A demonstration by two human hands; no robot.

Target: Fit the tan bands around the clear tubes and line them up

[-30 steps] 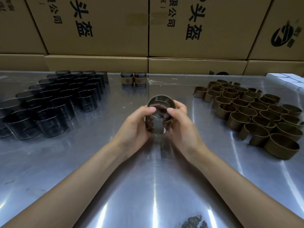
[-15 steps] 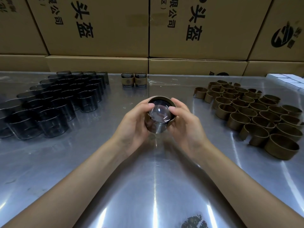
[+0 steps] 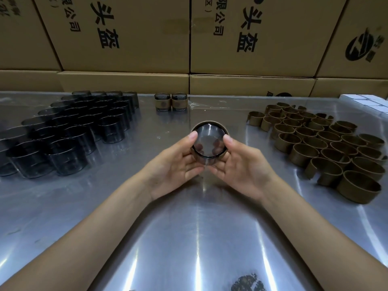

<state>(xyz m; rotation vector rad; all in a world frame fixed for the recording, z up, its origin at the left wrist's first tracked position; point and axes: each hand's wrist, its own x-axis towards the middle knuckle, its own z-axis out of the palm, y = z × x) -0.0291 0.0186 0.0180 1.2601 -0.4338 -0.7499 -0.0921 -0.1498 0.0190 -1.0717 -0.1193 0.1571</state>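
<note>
The clear tube [image 3: 209, 143] with a tan band [image 3: 224, 132] round it is held above the middle of the counter [image 3: 189, 238], its open mouth tipped toward the camera. A second ago it sat more upright and lower between the palms; it has since been tilted and the thumbs have shifted onto the rim, which suggests the band is on and is being seated or checked. The left hand [image 3: 174, 166] and right hand [image 3: 243, 166] cup it from either side, fingers curled beneath and visible through the base.

Two finished banded tubes [image 3: 171, 102] stand side by side at the far edge. To the left stand roughly thirty bare tubes [image 3: 84, 127]; to the right, about thirty-five loose bands [image 3: 319, 143]. Exact counts cannot be told. Cardboard boxes [image 3: 126, 38] are stacked behind.
</note>
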